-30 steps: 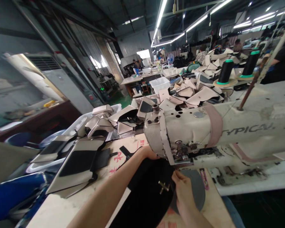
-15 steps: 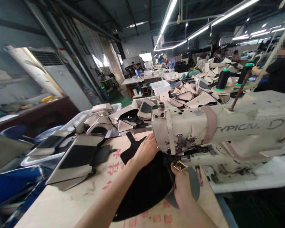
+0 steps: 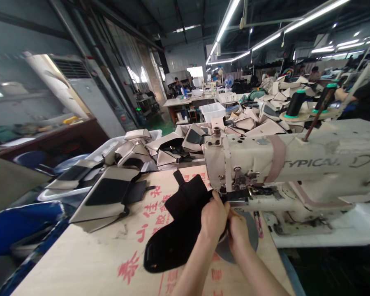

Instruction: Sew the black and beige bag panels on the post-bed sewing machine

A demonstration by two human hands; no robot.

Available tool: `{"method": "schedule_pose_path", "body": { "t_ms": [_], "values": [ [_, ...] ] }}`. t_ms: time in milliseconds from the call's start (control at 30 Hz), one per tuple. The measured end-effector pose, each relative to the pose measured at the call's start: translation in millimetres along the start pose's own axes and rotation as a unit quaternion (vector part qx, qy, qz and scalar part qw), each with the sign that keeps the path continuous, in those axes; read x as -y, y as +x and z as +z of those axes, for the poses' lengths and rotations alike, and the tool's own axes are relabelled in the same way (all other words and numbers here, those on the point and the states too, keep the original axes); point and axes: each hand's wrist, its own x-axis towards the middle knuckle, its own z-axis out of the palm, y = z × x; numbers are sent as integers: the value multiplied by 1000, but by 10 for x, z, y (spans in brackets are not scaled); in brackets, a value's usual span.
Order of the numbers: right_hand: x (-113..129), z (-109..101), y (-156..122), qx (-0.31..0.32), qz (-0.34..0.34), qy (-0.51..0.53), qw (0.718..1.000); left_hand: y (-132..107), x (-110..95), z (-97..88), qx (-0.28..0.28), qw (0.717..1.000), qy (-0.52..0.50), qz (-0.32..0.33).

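The left hand (image 3: 214,216) has its fingers (image 3: 219,200) curled over the near edge of a flat black fabric panel with a narrow tab (image 3: 180,222), pinching it just below the needle area; the right hand (image 3: 238,230) is pressed against it, fingers closed on the same edge. The panel lies at lower centre of the frame on the printed cardboard-covered desk (image 3: 111,259). It looks light, limp and thin, likely to fold if lifted by one corner, so gripping near the stitched edge seems best. Above it stands the cream industrial sewing machine (image 3: 296,164), with stacked beige-and-black cut pieces (image 3: 132,152) beyond.
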Motion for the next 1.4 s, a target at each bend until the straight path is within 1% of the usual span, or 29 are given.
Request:
{"method": "schedule_pose_path", "body": {
  "t_ms": [33, 100, 200, 233, 300, 333, 367, 433, 467, 500, 533, 567, 600, 733, 800, 933, 1100, 1233, 1400],
  "values": [
    [1, 5, 4, 2, 13, 11, 1000, -16, 8, 23, -11, 1000, 0, 10],
    [-8, 17, 17, 5, 38, 34, 999, -45, 42, 88, -30, 999, -17, 2],
    [-48, 35, 44, -3, 71, 65, 995, -37, 116, 181, -40, 996, -61, -48],
    [-66, 40, 54, -11, 84, 76, 994, -23, 147, 204, -41, 993, -92, -56],
    [-105, 51, 69, -30, 107, 95, 989, 5, 217, 243, -39, 978, -199, -56],
    [-123, 56, 75, -37, 114, 102, 988, 14, 252, 262, -31, 960, -271, -63],
    [-139, 59, 80, -40, 116, 108, 987, 19, 283, 284, -15, 934, -348, -79],
    [-163, 60, 87, -38, 115, 113, 986, 17, 329, 333, 30, 863, -484, -142],
    [-171, 58, 89, -39, 116, 116, 986, 14, 340, 356, 46, 827, -532, -175],
    [-175, 54, 90, -40, 118, 120, 985, 12, 343, 375, 53, 799, -566, -195],
    [-176, 50, 89, -45, 122, 126, 983, 12, 339, 386, 50, 784, -585, -202],
    [-172, 45, 88, -49, 128, 133, 982, 17, 332, 387, 40, 780, -590, -204],
    [-164, 42, 87, -53, 134, 141, 979, 25, 322, 379, 30, 788, -581, -203],
    [-119, 45, 80, -54, 152, 169, 972, 80, 295, 303, 8, 846, -491, -207],
    [-109, 48, 79, -48, 157, 179, 970, 100, 296, 283, -4, 860, -469, -203],
    [-121, 36, 82, -39, 147, 166, 974, 112, 324, 313, -14, 860, -477, -184],
    [-123, 37, 88, -29, 141, 145, 979, 135, 376, 357, 1, 867, -471, -163],
    [-115, 74, 91, -42, 139, 163, 976, 168, 394, 350, 17, 876, -456, -156],
    [-54, 78, 74, -74, 138, 146, 977, 191, 412, 354, 15, 881, -458, -115]
  ]
}}
